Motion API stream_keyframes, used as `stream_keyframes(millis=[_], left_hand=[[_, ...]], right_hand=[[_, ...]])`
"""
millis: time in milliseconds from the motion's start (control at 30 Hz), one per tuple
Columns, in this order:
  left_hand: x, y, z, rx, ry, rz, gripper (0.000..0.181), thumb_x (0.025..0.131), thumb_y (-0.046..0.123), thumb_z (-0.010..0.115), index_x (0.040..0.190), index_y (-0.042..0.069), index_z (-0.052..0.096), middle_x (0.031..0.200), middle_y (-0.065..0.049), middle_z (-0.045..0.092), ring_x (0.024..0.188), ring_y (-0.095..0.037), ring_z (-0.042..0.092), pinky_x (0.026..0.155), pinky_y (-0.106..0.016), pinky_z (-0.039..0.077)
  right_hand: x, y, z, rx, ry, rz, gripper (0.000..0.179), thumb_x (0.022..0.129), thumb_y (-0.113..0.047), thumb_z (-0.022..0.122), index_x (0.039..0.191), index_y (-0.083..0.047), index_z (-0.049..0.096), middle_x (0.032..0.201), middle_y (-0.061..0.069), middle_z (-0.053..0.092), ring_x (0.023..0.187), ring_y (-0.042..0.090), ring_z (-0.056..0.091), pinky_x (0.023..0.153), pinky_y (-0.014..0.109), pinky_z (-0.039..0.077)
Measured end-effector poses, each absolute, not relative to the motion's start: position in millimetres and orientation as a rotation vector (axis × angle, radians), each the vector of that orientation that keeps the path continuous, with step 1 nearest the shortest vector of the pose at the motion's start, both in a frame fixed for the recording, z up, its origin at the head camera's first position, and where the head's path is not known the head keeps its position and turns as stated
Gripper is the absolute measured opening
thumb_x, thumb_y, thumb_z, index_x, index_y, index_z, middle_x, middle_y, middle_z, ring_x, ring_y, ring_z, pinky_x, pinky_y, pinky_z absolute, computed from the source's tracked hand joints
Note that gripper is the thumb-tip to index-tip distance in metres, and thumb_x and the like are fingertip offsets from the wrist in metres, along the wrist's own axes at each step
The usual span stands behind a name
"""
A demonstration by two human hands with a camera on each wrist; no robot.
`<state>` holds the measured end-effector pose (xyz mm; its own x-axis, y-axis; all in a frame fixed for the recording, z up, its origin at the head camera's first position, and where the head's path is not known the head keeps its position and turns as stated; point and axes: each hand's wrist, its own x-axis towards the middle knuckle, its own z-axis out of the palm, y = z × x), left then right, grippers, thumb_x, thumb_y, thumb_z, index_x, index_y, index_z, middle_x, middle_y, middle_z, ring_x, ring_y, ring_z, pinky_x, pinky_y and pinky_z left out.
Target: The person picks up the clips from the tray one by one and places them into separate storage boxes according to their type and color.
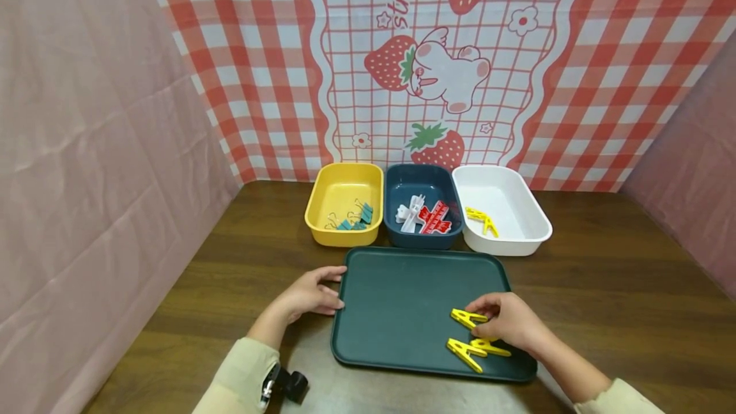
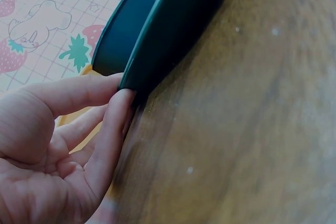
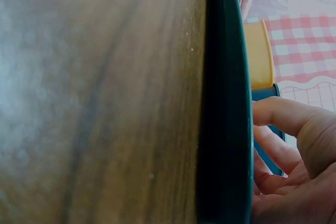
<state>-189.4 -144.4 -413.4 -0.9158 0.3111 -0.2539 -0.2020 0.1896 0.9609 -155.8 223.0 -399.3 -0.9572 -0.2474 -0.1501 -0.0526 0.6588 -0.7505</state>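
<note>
A dark green tray [image 1: 420, 299] lies on the wooden table. My left hand [image 1: 310, 292] touches its left rim, with thumb and fingertips spread along the edge. In the left wrist view, the fingertips meet the tray's side. Over the tray's right part, my right hand [image 1: 510, 321] pinches a yellow clothespin [image 1: 464, 317] between thumb and fingers. Two more clothespins lie close by on the tray: a yellow clothespin [image 1: 466, 353] at the front and another [image 1: 493, 348] partly beneath the hand. In the right wrist view, the tray rim hides the right fingertips.
Behind the tray stand three bins side by side. The yellow bin [image 1: 345, 179] holds teal binder clips [image 1: 358, 217]. White and red clips [image 1: 435, 217] are in the navy bin [image 1: 422, 176]. Yellow clothespins [image 1: 483, 219] lie in the white bin [image 1: 520, 245]. A checked curtain [image 1: 276, 82] hangs behind.
</note>
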Motion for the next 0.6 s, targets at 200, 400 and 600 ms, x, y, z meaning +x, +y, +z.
stream_keyframes(millis=[200, 400, 600], left_hand=[[-189.3, -144.8, -413.8, 0.107, 2.071, 1.778, 0.066, 0.077, -0.014, 0.064, 0.138, 0.0, 0.041, 0.13, -0.021, 0.044, 0.078, -0.019, 0.062, 0.069, -0.036, 0.057], [-190.3, -145.0, -413.5, 0.119, 2.074, 1.774, 0.067, 0.077, -0.013, 0.065, 0.138, 0.0, 0.041, 0.129, -0.021, 0.044, 0.078, -0.019, 0.062, 0.069, -0.036, 0.057], [-190.6, -145.7, -414.1, 0.122, 2.072, 1.775, 0.066, 0.077, -0.014, 0.064, 0.138, 0.0, 0.041, 0.129, -0.021, 0.045, 0.078, -0.02, 0.062, 0.069, -0.036, 0.057]], right_hand=[[-155.3, 225.0, -398.9, -0.216, 2.653, -1.208, 0.031, 0.066, -0.006, 0.082, 0.095, 0.0, 0.071, 0.08, 0.002, 0.062, 0.07, 0.017, 0.051, 0.054, 0.025, 0.045], [-154.9, 223.8, -397.6, -0.184, 2.64, -1.245, 0.032, 0.066, -0.006, 0.082, 0.096, 0.002, 0.071, 0.079, 0.003, 0.063, 0.07, 0.018, 0.052, 0.054, 0.025, 0.047], [-156.0, 221.7, -397.9, -0.157, 2.593, -1.303, 0.034, 0.067, -0.007, 0.082, 0.097, 0.002, 0.071, 0.079, 0.004, 0.063, 0.07, 0.018, 0.053, 0.055, 0.025, 0.049]])
